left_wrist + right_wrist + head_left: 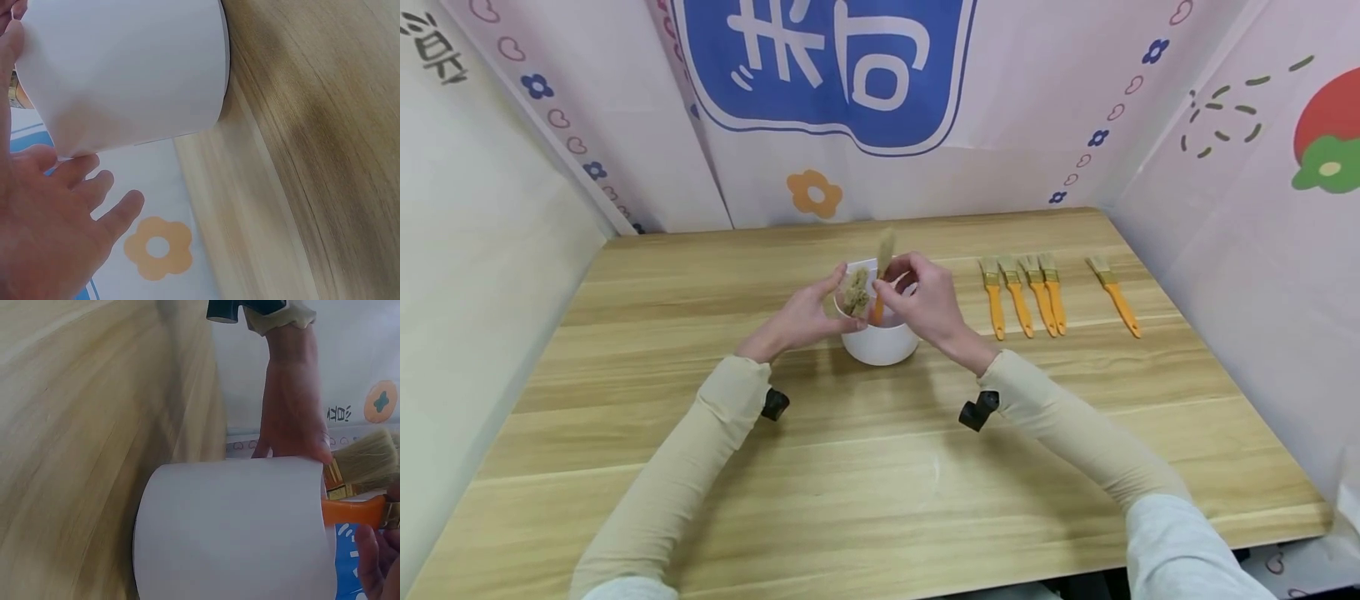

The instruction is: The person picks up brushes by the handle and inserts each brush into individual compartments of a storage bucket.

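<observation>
A white round container [880, 348] stands on the wooden table in the head view. My left hand [808, 315] grips it at the rim, thumb on the near side and fingers round the far side. Pale brush bristles [855, 292] stick up out of the container beside that hand. Between thumb and fingers, my right hand [928, 308] pinches a paintbrush [886, 248], bristles upward. The right wrist view shows its orange handle [353, 511] reaching down past the rim, the lower end hidden inside. Another brush's bristles and brass ferrule [337, 481] lean at the rim there.
Several paintbrushes [1017, 296] with orange handles lie in a row right of the container, bristles pointing away from me. One more paintbrush [1116, 296] lies apart, farther right. Printed white panels [1000, 179] border the wooden table [850, 500] at the back and sides.
</observation>
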